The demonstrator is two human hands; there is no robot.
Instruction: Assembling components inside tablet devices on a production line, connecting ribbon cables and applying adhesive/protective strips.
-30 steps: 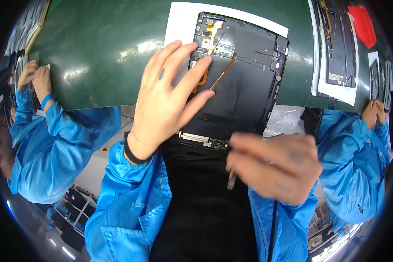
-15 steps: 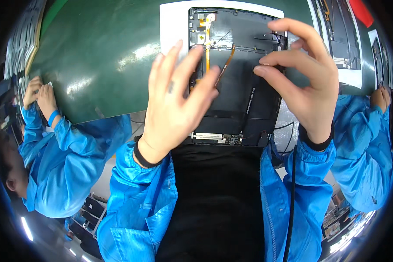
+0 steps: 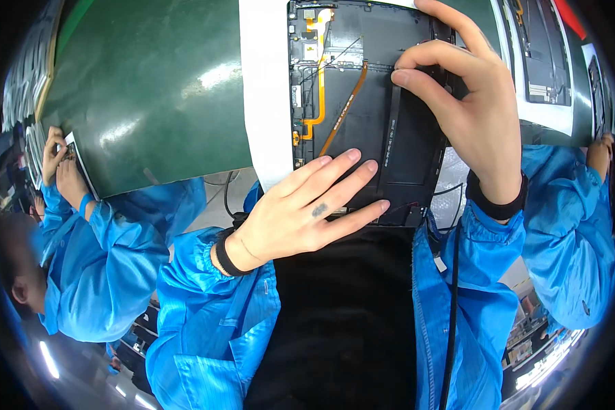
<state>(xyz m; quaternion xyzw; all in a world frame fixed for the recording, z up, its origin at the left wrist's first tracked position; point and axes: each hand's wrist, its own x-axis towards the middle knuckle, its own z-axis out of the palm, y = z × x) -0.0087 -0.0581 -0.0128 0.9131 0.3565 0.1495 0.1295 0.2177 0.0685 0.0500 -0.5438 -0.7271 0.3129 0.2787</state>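
While our right hand [image 3: 475,96] has its thumb and forefinger brought together on the upper end of a long, flat black ribbon cable with fine white markings [image 3: 391,133], apparently pinching it, we judge the step in hand to be setting that cable in line along a flat, dark rectangular device shell, seemingly plastic [image 3: 367,133]. The cable runs from just under our right fingertips back toward us, its lower stretch passing just beside the thumb of our left hand [image 3: 314,205]. That left hand lies palm down over the shell's near-left part with its fingers spread apart, gripping nothing that we can see. Ahead of its fingertips, between the two hands, a narrow copper-brown ribbon cable [image 3: 346,113] slants across the shell, and farther to its left we see a bright orange flex circuit [image 3: 321,96]. As we judge it, the next move calls for our right hand to hold the upper end straight and for our left to steady the shell, pressing lightly so that the cable neither twists nor creases; whether its lower end is connected, we cannot tell.
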